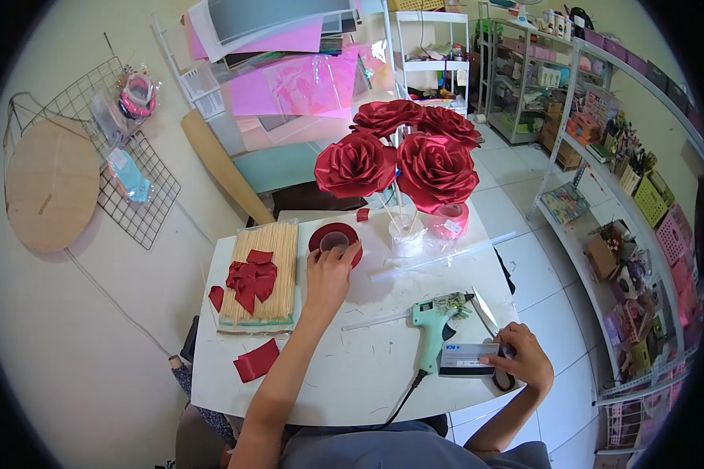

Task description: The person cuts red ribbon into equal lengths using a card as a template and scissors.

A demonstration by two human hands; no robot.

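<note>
My left hand [328, 280] reaches over a roll of dark red satin ribbon [353, 234], its fingers curled onto the near rim and core. At the right table edge, my right hand [526, 358] pinches a grey-and-black card [465, 361], thumb on top. Under and beside that hand lies a pair of scissors [485, 310], blades pointing away, handles partly hidden. A mint-green glue gun [430, 332] rests left of the card. Cut red ribbon pieces [253, 277] sit on a bundle of wooden skewers [282, 266], and a folded red ribbon piece [256, 360] lies nearer me.
Several red ribbon roses [436, 172] stand on sticks in a white holder [406, 238], beside a pink tape roll [450, 223]. Clear glue sticks [443, 256] lie on the white table [352, 344]. The glue gun's black cord [403, 402] runs over the front edge. Shelving [579, 156] stands right.
</note>
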